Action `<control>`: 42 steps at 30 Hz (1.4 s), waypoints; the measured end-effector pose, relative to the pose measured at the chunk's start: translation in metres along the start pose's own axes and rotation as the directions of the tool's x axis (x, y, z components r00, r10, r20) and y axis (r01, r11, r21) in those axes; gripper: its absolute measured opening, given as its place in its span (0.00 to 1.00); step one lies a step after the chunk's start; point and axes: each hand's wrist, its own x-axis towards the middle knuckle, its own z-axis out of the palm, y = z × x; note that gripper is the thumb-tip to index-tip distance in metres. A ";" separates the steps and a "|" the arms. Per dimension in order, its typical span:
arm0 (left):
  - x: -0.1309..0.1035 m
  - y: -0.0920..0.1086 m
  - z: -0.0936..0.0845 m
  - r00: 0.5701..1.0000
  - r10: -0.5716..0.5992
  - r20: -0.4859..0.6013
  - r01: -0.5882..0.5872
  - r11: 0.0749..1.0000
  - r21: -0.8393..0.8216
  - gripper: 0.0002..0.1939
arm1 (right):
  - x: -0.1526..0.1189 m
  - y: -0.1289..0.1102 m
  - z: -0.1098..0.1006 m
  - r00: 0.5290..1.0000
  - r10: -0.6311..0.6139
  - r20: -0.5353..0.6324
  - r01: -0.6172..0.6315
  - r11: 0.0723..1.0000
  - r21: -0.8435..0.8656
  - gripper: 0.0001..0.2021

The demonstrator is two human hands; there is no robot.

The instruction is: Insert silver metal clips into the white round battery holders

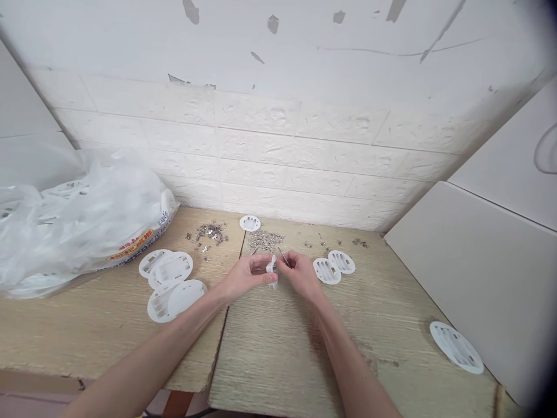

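Observation:
My left hand (249, 276) pinches a white plastic battery case (271, 274), turned edge-on above the table, between thumb and fingers. Close against its right side, my right hand (299, 273) is closed around a thin metal tool (283, 256), perhaps tweezers; its working end is hidden by the fingers. Just beyond both hands lies a heap of small metal contact pieces (266, 240). To the right of my right hand, two round white battery cases (327, 271) overlap, their slotted sides up.
Several round white cases (174, 269) lie left of my forearm. A large plastic bag (108, 215) stands at the left. More metal pieces (211, 232) lie behind them. One case (250, 223) is near the wall, another (456, 347) by the white panel (474, 255). A seam divides the tabletop.

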 end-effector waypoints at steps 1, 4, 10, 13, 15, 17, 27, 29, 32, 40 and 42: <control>0.000 0.000 0.000 1.000 -0.002 -0.003 0.002 1.000 0.008 0.25 | 0.000 0.000 0.000 1.000 -0.002 0.006 0.002 1.000 0.000 0.11; -0.002 0.001 0.001 1.000 -0.007 -0.012 0.007 0.999 0.042 0.24 | 0.000 0.000 0.000 1.000 -0.002 0.022 0.002 1.000 0.007 0.12; -0.003 0.004 0.001 1.000 -0.013 -0.015 0.014 0.998 0.067 0.25 | -0.001 -0.002 0.001 0.999 0.010 0.030 -0.010 1.000 0.004 0.12; -0.003 0.003 0.001 1.000 0.003 -0.005 -0.002 0.998 0.057 0.24 | -0.001 -0.002 0.001 0.999 0.019 0.029 -0.019 1.000 -0.004 0.11; -0.002 0.001 0.001 1.000 0.008 -0.009 -0.007 0.999 0.054 0.23 | -0.001 -0.002 0.001 0.999 0.016 0.030 -0.016 1.000 -0.009 0.11; -0.002 0.000 0.001 1.000 0.004 -0.011 -0.003 0.999 0.054 0.24 | -0.001 -0.001 0.002 0.999 0.012 0.033 -0.011 1.000 -0.016 0.11; -0.002 0.004 0.001 1.000 -0.019 -0.020 0.020 0.998 0.056 0.24 | -0.001 -0.001 -0.001 0.998 0.044 0.040 -0.047 0.995 0.084 0.10; -0.002 0.006 0.003 1.000 -0.021 -0.019 0.022 0.998 0.058 0.24 | 0.000 -0.001 -0.002 0.998 0.050 0.038 -0.053 0.996 0.073 0.10; -0.002 0.008 0.003 0.999 -0.034 -0.024 0.035 0.997 0.067 0.25 | 0.000 0.001 -0.003 0.999 0.033 0.032 -0.034 0.999 0.016 0.10; 0.001 0.005 0.002 1.000 -0.012 0.003 0.011 0.997 0.075 0.25 | 0.002 0.004 -0.001 1.000 0.026 -0.009 -0.027 0.995 -0.096 0.10; 0.001 0.004 0.002 1.000 -0.020 0.001 0.020 0.997 0.079 0.26 | 0.002 0.004 -0.002 0.999 0.042 -0.014 -0.044 0.995 -0.089 0.09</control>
